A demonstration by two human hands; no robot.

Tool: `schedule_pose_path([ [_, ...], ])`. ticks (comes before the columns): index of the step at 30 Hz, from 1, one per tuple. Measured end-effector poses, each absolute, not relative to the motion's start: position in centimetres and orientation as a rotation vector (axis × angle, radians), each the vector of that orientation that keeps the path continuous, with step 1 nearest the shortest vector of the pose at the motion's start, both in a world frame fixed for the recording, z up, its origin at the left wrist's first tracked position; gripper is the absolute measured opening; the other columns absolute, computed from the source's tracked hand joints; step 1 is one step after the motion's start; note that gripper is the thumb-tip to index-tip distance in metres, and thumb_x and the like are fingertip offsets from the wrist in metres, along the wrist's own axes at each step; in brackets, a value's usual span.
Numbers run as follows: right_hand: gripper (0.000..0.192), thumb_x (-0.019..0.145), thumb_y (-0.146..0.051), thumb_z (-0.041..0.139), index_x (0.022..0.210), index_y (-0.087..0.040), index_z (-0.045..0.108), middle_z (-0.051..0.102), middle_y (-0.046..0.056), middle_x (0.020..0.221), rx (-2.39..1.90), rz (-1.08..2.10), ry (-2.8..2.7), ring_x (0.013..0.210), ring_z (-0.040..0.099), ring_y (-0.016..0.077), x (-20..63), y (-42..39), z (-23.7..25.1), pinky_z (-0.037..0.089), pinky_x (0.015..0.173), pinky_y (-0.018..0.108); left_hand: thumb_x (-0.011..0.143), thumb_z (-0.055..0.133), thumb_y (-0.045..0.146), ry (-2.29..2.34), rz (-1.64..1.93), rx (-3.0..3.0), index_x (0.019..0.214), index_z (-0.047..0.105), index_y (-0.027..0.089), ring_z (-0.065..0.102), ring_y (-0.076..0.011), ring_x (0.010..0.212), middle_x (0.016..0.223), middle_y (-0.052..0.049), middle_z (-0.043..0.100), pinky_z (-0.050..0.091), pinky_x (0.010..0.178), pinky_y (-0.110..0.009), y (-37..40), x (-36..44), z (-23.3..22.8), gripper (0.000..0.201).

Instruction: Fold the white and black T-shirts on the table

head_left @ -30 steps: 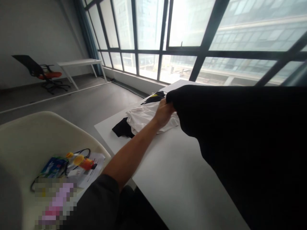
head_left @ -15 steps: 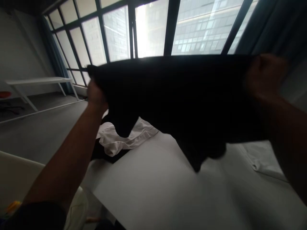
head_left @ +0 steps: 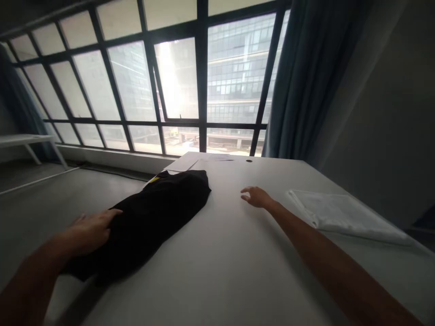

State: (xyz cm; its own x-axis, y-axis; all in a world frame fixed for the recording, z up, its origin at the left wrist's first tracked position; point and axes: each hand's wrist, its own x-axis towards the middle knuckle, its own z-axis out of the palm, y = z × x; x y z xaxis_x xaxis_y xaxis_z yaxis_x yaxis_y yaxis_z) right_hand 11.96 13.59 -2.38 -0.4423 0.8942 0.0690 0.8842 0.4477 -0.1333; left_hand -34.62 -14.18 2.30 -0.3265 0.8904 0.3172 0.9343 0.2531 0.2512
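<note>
A black garment (head_left: 159, 210) lies on the left side of the white table (head_left: 217, 267), stretched lengthwise, with a small yellow patch near its far end. My left hand (head_left: 90, 231) is at the garment's left edge, fingers extended over the cloth and slightly blurred; no grip on it is visible. Over the middle of the table is my right hand (head_left: 256, 197), its fingers apart and nothing in them. It is to the right of the garment and does not touch it.
A clear plastic bag (head_left: 340, 213) lies flat along the table's right side. White sheets of paper (head_left: 183, 163) are at the far left corner. Beyond stand large windows, a blue curtain (head_left: 302, 86) and another white table (head_left: 25, 139).
The black garment, held up between both hands before, now lies on the table. Both hands have come down, and the right one has let go of it. The view has turned right.
</note>
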Motion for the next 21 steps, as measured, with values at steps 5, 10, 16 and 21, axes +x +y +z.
schedule_pose_path([
  [5, 0.050, 0.092, -0.037, 0.055, 0.138, -0.018, 0.055, 0.052, 0.020, 0.141, -2.217, -0.139, -2.044, 0.129, 0.048, 0.0335, 26.8, 14.0, -5.5, 0.037, 0.104, 0.046, 0.087, 0.043, 0.053, -2.074, -0.231, -2.407, 0.133, 0.060, 0.030, 0.045, -0.0327, 0.137, 0.148, -0.006, 0.051, 0.018, 0.115, -0.062, -5.3, -25.9, -1.7, 0.054],
  [10, 0.058, 0.095, -0.054, 0.043, 0.141, -0.019, 0.051, 0.049, 0.019, 0.142, -2.480, -0.004, -1.791, 0.131, 0.044, 0.0357, 35.0, 12.5, -8.1, 0.034, 0.101, 0.057, 0.089, 0.044, 0.054, -1.993, -0.059, -2.340, 0.148, 0.045, 0.025, 0.018, -0.0363, 0.149, 0.161, -0.008, 0.027, 0.013, 0.112, -0.070, 3.4, -20.8, -5.0, 0.065],
  [16, 0.040, 0.099, -0.038, 0.035, 0.120, -0.021, 0.064, 0.059, 0.014, 0.131, -2.328, -0.051, -1.882, 0.119, 0.054, 0.0272, 35.8, 11.2, -8.9, 0.039, 0.094, 0.044, 0.095, 0.030, 0.047, -2.273, -0.103, -2.151, 0.149, 0.044, 0.025, 0.016, -0.0402, 0.149, 0.162, -0.008, 0.026, 0.018, 0.106, -0.078, 10.3, -21.6, -8.6, 0.060],
  [21, 0.034, 0.097, -0.031, 0.037, 0.083, -0.018, 0.066, 0.069, 0.012, 0.098, -2.099, 0.081, -1.889, 0.090, 0.062, 0.0217, 35.0, 9.8, -7.0, 0.040, 0.076, 0.031, 0.094, 0.028, 0.046, -2.226, -0.297, -2.055, 0.145, 0.050, 0.018, 0.022, -0.0443, 0.146, 0.158, -0.016, 0.032, 0.016, 0.105, -0.079, 11.3, -20.7, -9.4, 0.062],
])
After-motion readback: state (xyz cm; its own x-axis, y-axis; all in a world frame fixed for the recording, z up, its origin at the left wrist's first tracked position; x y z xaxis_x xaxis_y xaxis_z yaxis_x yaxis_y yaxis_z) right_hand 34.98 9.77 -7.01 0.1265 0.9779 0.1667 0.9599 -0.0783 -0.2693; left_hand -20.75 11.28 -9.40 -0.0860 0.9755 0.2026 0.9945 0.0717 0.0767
